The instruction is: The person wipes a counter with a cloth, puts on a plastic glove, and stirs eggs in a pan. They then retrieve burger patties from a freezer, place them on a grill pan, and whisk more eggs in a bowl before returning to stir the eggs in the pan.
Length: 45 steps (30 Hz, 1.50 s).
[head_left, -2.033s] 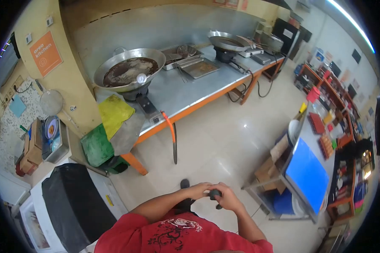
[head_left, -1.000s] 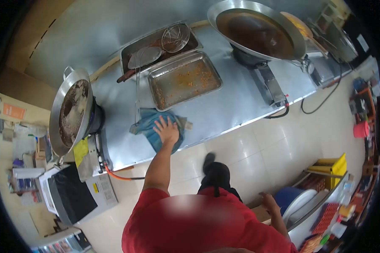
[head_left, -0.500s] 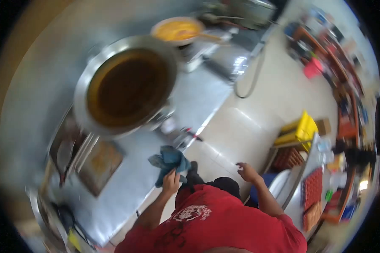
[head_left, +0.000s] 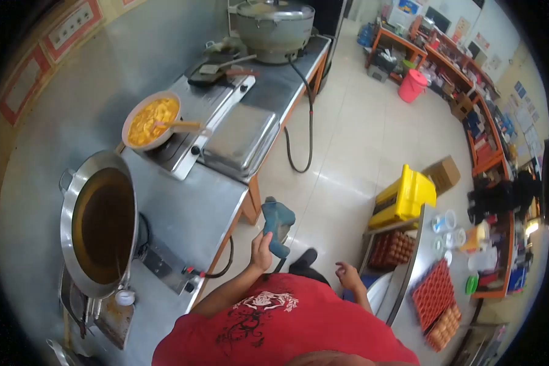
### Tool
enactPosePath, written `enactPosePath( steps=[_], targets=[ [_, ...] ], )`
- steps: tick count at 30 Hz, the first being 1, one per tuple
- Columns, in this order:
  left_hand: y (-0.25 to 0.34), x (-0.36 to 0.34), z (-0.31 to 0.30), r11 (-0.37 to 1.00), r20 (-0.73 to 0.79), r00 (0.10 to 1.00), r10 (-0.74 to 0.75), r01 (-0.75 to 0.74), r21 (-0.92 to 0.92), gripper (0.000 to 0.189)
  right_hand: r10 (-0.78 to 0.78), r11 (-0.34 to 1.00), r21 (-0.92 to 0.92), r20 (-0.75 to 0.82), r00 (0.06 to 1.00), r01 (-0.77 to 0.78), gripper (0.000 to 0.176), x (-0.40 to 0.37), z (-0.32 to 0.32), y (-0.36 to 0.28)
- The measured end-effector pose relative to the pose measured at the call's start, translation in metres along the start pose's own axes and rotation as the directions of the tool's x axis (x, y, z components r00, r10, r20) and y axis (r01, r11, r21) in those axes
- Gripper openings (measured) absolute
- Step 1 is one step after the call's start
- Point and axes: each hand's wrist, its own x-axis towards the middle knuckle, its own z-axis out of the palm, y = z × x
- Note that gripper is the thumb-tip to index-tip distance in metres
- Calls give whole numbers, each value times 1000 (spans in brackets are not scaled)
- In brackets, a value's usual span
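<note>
My left hand (head_left: 261, 251) is closed on a blue-green cloth (head_left: 277, 222), which hangs over the floor beside the counter edge. On the right, my right hand (head_left: 349, 276) is in the air with its fingers loosely apart and nothing visible in it. A large wok (head_left: 67, 226) of dark brown liquid sits on a burner at the left, with a round thermometer-like dial (head_left: 125, 297) at its rim. Further along, a pan (head_left: 130, 125) of yellow-orange food stands on a stove, a wooden-handled utensil (head_left: 183, 125) resting in it.
Beyond the pan are a lidded metal tray (head_left: 241, 137) and a big lidded pot (head_left: 275, 30). A black hose (head_left: 311, 122) hangs to the floor. At right are a yellow bin (head_left: 405, 195), a table edge (head_left: 408, 268) and red egg trays (head_left: 433, 293).
My view has swung and sharpened; the wok now appears further left and the stove pan nearer. My left hand has moved past the counter edge, still with the cloth.
</note>
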Motion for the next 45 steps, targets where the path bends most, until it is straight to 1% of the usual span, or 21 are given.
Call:
enactPosePath(
  steps=[2, 5, 7, 9, 10, 14, 17, 18, 20, 23, 24, 26, 30, 32, 34, 36, 39, 40, 42, 44, 45],
  targets=[
    [-8, 64, 44, 994, 2, 995, 102, -102, 29, 40, -15, 997, -72, -20, 1000, 14, 40, 45, -41, 19],
    [-1, 157, 105, 977, -4, 977, 212, -212, -24, 43, 23, 996, 94, -104, 994, -13, 40, 99, -114, 27],
    [0, 226, 138, 928, -69, 941, 331, -312, 206, 48, -29, 999, 34, -137, 990, 34, 38, 132, -158, 33],
    [22, 290, 167, 876, -66, 914, 400, -360, 321, 52, -139, 989, -73, -206, 969, 127, 37, 175, -200, 23],
    [29, 330, 175, 893, -182, 902, 391, -324, 314, 54, -246, 963, -165, -225, 943, 212, 36, 199, -214, 28],
    [13, 493, 191, 960, -591, 758, 275, -177, 219, 63, -174, 983, -96, -200, 964, 157, 37, 291, -250, 22],
    [-6, 598, 184, 965, -752, 624, 212, -15, 260, 71, -128, 989, -92, -164, 978, 114, 38, 356, -263, -1],
    [-20, 635, 173, 944, -784, 589, 195, 103, 313, 72, -100, 993, -77, -136, 986, 90, 39, 375, -267, -14],
    [-34, 695, 157, 850, -860, 479, 173, 368, 376, 77, -14, 998, -56, -55, 998, 11, 41, 414, -276, -32],
    [-29, 753, 135, 600, -906, 410, 110, 699, 389, 77, 33, 993, -119, 123, 992, -19, 40, 475, -302, -60],
    [-48, 773, 116, 491, -915, 335, 226, 772, 404, 75, 26, 996, -90, 136, 990, -13, 40, 496, -314, -72],
    [-36, 786, 90, 386, -913, 322, 251, 832, 399, 71, 24, 999, -33, 150, 988, -19, 40, 528, -343, -89],
    [-48, 833, 75, 167, -903, 296, 311, 919, 358, 64, 9, 998, -62, 33, 999, -7, 37, 588, -400, -81],
    [-20, 844, 103, 59, -787, 614, 69, 784, 617, 60, 47, 994, -105, 77, 996, -39, 36, 621, -417, -72],
    [-56, 878, 140, 106, -569, 796, 204, 560, 822, 52, 27, 978, -208, 183, 983, 12, 36, 665, -427, -46],
    [-69, 904, 182, 107, -415, 824, 387, 406, 907, 46, 67, 980, -197, 332, 941, 0, 37, 700, -443, -58],
    [-62, 900, 175, 143, -244, 876, 416, 202, 969, 45, 53, 968, -242, 471, 880, 72, 39, 800, -485, -88],
    [-42, 891, 162, 128, -308, 915, 261, 284, 950, 46, 34, 955, -272, 489, 872, 116, 40, 831, -500, -91],
    [-10, 870, 133, 153, -726, 680, 104, 710, 688, 47, -22, 921, -325, 511, 859, 217, 40, 884, -523, -95],
    [-30, 849, 124, 232, -777, 261, 573, 858, 459, 44, -141, 834, -375, 563, 814, 404, 40, 949, -557, -92],
    [-31, 851, 133, 127, -805, 434, 405, 845, 519, 42, -216, 764, -383, 606, 766, 519, 40, 982, -572, -85]
  ],
)
